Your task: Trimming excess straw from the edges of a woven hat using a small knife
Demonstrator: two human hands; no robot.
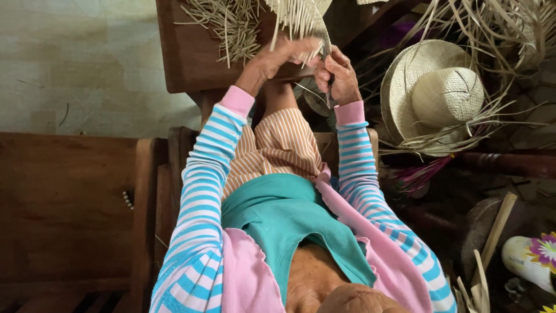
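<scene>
Seemingly well underway, the straw work is spread over most of the view: to the right, on a heap of loose palm strands (498, 29), lies a woven straw hat (431, 90) with its crown and brim fully formed, though long unwoven strands trail from the brim edge, so I judge its rim is not yet finished or trimmed. Ahead of the person stands a dark wooden table (185, 52), and on it a scatter of short straw offcuts (231, 23), which suggests some cutting or splitting is already done. At the table's near edge, above the knees, the hands hold up a partly woven straw piece (301, 14) whose pale fringe of loose ends hangs down towards the fingers; its upper part runs out of the top of the view, so how much of it is woven cannot be told. The left hand (278, 58) is curled, its fingers closed on the hanging strands from the left. The right hand (339, 75) is closed too, pinching strands, with something thin and dark hanging below it, too small to name. Much of this piece looks left to do.
</scene>
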